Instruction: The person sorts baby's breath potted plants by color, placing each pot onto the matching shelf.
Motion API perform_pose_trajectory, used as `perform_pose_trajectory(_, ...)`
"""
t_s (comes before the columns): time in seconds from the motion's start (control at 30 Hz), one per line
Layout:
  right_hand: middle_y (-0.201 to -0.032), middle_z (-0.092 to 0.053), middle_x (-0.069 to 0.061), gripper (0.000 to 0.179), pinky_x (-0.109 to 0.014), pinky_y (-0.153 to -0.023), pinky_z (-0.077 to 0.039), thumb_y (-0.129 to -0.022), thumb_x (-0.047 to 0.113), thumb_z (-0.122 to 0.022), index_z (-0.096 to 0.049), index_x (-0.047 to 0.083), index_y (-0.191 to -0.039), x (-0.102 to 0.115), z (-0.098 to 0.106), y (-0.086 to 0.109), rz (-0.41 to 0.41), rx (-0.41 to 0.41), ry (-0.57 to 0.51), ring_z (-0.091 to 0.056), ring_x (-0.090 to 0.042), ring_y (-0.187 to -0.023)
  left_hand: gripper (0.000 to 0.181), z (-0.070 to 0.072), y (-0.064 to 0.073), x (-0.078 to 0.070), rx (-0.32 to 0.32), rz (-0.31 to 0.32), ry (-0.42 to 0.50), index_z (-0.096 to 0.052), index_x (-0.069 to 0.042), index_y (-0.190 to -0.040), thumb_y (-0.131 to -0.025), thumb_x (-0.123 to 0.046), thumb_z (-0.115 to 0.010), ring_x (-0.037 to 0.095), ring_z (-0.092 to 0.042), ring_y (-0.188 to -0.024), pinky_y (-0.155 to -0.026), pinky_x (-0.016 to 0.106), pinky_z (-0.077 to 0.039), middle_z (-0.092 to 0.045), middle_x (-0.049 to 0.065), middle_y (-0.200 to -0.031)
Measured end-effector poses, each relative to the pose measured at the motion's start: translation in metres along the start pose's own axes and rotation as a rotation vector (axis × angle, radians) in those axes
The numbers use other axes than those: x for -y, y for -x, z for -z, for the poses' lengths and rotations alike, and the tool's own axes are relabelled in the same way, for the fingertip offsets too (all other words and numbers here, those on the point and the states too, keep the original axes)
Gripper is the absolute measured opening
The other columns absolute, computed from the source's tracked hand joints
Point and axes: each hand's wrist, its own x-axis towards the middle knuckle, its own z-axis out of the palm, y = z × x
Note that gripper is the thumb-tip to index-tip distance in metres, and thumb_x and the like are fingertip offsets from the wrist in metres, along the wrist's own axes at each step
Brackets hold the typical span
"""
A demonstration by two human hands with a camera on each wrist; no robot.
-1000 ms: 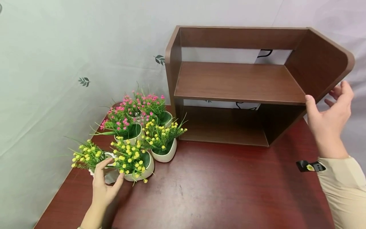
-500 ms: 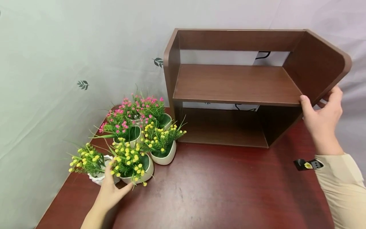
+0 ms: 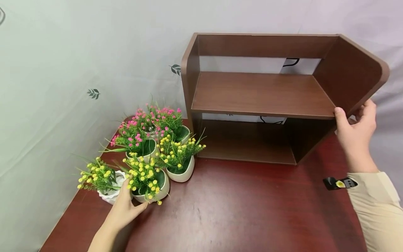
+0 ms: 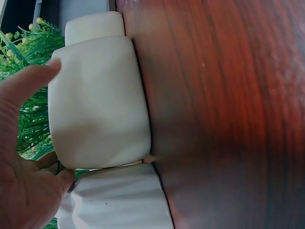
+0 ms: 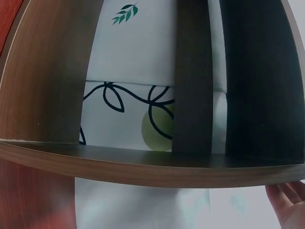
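Observation:
My left hand [image 3: 124, 209] grips a cream flowerpot [image 3: 163, 191] of yellow flowers, with the thumb at its front and the other fingers at its left side. In the left wrist view that flowerpot [image 4: 97, 105] stands on the table, the thumb on its rim. Just left of the hand is a white scalloped pot [image 3: 110, 196], also with yellow flowers. Over at the right, my right hand [image 3: 357, 134] holds the side of a brown two-tier shelf [image 3: 261, 92]. Its thumb lies by the shelf board's front corner; the other fingers go behind the side panel and are partly hidden.
Another pot of yellow flowers [image 3: 182, 171] stands against the shelf's left front. Several pots with pink flowers [image 3: 135, 131] cluster behind it. The dark red table [image 3: 239, 199] spreads in front. A pale wall cloth [image 3: 63, 52] hangs behind, and black cable [image 3: 291, 63] shows through the shelf's back.
My left hand has moved right from between the plants onto the cream flowerpot. My right hand has come in closer against the shelf's side panel.

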Motion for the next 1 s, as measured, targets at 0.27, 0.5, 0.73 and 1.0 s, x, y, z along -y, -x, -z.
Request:
perform_pose_trajectory(0.27,-0.099,-0.058,0.01,0.045,-0.011,-0.066,-0.043,-0.084,0.004,-0.065,-0.052,0.016,-0.124,-0.001,0.0,0.001,-0.014,-0.007,-0.068,-0.055,-0.001,-0.086,0.097,0.001,0.002,-0.001,-0.018,0.019,-0.112,-0.026,0.013,-0.137,-0.06,-0.003,-0.083,0.048,-0.038,-0.121,-0.112,0.022,-0.024,-0.039,0.038,-0.128)
perform_pose_trajectory(0.5,-0.104,-0.06,0.002,0.047,-0.013,-0.069,-0.044,-0.081,-0.001,-0.067,-0.052,0.013,-0.123,-0.001,-0.002,0.001,-0.04,-0.007,-0.211,-0.056,-0.006,-0.089,0.093,0.001,-0.002,0.0,-0.049,-0.067,-0.119,-0.033,0.014,-0.129,-0.052,0.004,-0.084,0.041,-0.041,-0.111,-0.102,0.0,-0.011,-0.044,0.032,-0.12)
perform_pose_trajectory(0.73,-0.101,-0.061,0.0,0.045,-0.014,-0.069,-0.043,-0.08,-0.004,-0.068,-0.055,0.011,-0.119,-0.001,-0.001,-0.001,-0.046,-0.003,-0.333,-0.055,-0.007,-0.086,0.095,0.005,-0.008,-0.012,0.058,0.091,-0.18,-0.025,0.016,-0.136,-0.065,-0.009,-0.084,0.055,-0.039,-0.115,-0.093,0.065,-0.034,-0.04,0.041,-0.128)
perform_pose_trajectory(1.0,-0.097,-0.064,-0.003,0.044,-0.016,-0.073,-0.043,-0.076,-0.011,-0.071,-0.059,0.009,-0.114,0.0,-0.002,0.001,-0.085,-0.008,-0.55,-0.057,-0.01,-0.085,0.097,0.006,-0.007,-0.016,0.038,0.064,-0.222,-0.029,0.011,-0.134,-0.06,-0.013,-0.087,0.053,-0.046,-0.104,-0.085,0.066,-0.037,-0.05,0.037,-0.117)
